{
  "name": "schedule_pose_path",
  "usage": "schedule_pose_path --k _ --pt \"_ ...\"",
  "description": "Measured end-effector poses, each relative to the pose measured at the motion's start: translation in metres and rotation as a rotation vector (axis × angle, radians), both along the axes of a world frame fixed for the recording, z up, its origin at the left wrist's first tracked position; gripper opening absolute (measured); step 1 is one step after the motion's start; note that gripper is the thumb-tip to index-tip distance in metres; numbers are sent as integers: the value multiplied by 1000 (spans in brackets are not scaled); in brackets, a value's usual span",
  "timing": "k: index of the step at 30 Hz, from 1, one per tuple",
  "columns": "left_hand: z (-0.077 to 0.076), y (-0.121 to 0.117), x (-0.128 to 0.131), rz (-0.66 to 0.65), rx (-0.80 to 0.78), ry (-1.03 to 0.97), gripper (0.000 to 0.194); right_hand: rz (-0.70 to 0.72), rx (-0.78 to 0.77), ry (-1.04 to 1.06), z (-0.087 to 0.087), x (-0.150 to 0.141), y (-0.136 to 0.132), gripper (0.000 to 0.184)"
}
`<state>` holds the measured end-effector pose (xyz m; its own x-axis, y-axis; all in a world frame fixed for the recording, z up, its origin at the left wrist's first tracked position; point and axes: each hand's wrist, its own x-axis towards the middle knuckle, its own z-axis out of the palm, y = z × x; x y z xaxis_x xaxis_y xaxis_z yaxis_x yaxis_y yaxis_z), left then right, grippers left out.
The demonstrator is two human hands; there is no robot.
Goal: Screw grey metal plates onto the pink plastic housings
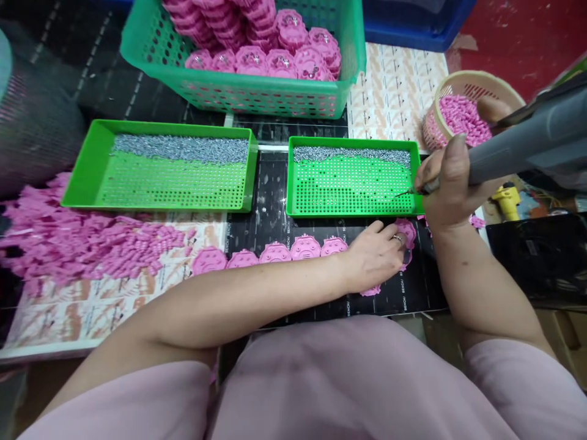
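Note:
My right hand [447, 186] is closed around a grey electric screwdriver [518, 150], whose bit tip reaches over the right edge of a green perforated tray [353, 208] with small metal screws along its far side. My left hand [376, 256] lies across the black mat, fingers resting on a pink round plastic part [406, 232]. A row of several similar pink parts [275, 252] lies on the mat to the left of that hand.
A second green screw tray [158, 201] sits to the left. A large green basket [247, 91] of stacked pink parts stands behind. A beige round basket [458, 116] holds small pink pieces. A heap of pink pieces [68, 238] lies far left. A yellow object [508, 198] sits right.

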<state>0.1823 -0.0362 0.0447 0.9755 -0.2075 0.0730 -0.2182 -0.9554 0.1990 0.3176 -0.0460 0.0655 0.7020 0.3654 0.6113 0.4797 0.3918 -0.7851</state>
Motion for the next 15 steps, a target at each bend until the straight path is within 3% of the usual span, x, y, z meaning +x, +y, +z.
schedule_pose_path --k 2,11,15 --pt "0 0 0 2 -4 2 19 -66 89 -43 3 -2 -2 37" --pt "4 5 1 -5 -31 52 19 -30 52 -75 5 -1 -1 29" --pt "4 8 3 9 -37 61 17 -82 111 24 18 -9 -5 32"
